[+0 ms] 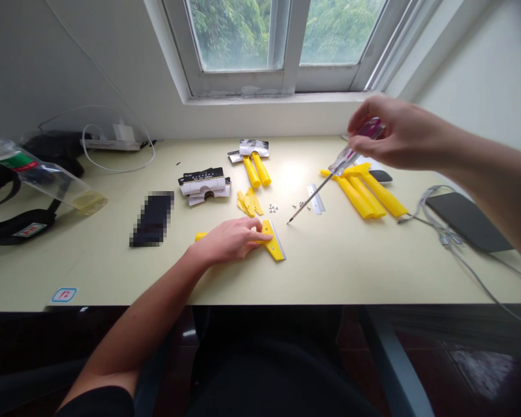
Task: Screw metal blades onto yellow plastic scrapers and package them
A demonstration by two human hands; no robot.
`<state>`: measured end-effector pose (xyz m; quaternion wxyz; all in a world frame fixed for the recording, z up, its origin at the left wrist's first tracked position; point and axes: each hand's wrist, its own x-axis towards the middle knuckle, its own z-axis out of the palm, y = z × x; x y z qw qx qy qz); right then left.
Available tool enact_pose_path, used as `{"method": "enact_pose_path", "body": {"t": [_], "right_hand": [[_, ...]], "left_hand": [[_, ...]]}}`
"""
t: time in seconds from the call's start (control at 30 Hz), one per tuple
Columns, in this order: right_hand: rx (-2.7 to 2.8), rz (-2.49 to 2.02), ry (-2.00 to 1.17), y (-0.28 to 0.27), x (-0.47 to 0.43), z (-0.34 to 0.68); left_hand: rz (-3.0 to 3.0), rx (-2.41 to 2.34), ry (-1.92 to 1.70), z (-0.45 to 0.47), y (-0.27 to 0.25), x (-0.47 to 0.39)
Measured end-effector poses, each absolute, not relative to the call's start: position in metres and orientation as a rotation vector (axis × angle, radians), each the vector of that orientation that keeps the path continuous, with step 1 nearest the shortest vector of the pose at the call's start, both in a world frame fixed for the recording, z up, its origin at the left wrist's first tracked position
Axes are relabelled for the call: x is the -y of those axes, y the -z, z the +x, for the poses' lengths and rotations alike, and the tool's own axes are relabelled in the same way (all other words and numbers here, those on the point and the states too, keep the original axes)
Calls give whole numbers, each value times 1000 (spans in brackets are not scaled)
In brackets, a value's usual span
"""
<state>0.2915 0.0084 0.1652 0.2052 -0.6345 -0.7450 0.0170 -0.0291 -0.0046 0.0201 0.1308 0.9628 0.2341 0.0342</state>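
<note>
My left hand [230,240] is closed round a yellow scraper [274,245] that lies on the table, a finger resting on its head. A metal blade [278,238] runs along the head's right edge. In the air to the right, my right hand [386,130] grips a screwdriver [338,159] by its clear and purple handle. Its shaft slants down left, with the tip just right of the scraper head. Small nuts [273,208] and screws [303,205] lie behind, near loose blades [316,199] and yellow head pieces [250,202].
Several yellow handles [360,194] lie at right, beside a dark flat device [469,220] and grey cables [445,231]. Folded cards [204,184], two yellow handles [257,169] and a phone [153,219] are further left. A tilted bottle [52,176] stands out at far left.
</note>
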Motion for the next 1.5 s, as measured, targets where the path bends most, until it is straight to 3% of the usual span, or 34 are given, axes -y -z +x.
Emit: {"method": "enact_pose_path", "body": {"t": [0.23, 0.43, 0.73, 0.97, 1.13, 1.5], "right_hand": [[1924, -1844, -162, -155, -12, 313], [1835, -1796, -231, -167, -4, 314], [1805, -1738, -246, -168, -5, 319], [1865, -1807, 67, -172, 3, 332], [1873, -1801, 118, -180, 15, 328], [1848, -1324, -319, -159, 42, 283]], "left_hand": [[2720, -691, -133, -31, -24, 4], [2677, -908, -441, -6, -38, 1], [2647, -896, -144, 56, -32, -33], [2840, -933, -140, 86, -20, -37], [2913, -935, -203, 103, -21, -44], [2788, -735, -420, 5, -26, -16]]}}
